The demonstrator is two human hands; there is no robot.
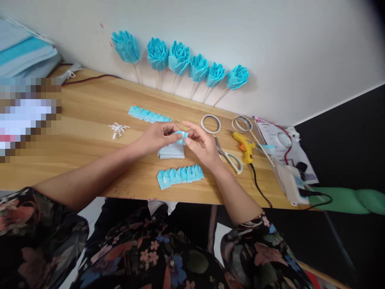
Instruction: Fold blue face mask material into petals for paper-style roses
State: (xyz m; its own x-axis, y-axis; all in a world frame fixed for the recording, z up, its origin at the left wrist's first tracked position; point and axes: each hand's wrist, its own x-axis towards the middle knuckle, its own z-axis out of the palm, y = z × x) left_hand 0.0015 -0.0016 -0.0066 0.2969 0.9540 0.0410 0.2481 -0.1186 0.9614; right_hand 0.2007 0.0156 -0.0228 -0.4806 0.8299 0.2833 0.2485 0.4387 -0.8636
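Between my two hands is a small folded blue piece with a white strip on it, fabric or paper, I cannot tell which. My left hand is closed on its left side, thumb on top. The fingers of my right hand pinch its right side. Just below lies a stack of pale folded sheets, partly covered by my hands. Nearer me rests a row of overlapping folded blue pieces. Behind my left hand lies another such row. Several short white strips are heaped to the left.
Several blue flowers on sticks lean against the wall. Rolls of tape, scissors and a yellow glue gun with a cord lie at right. A white power strip sits near the table's right edge.
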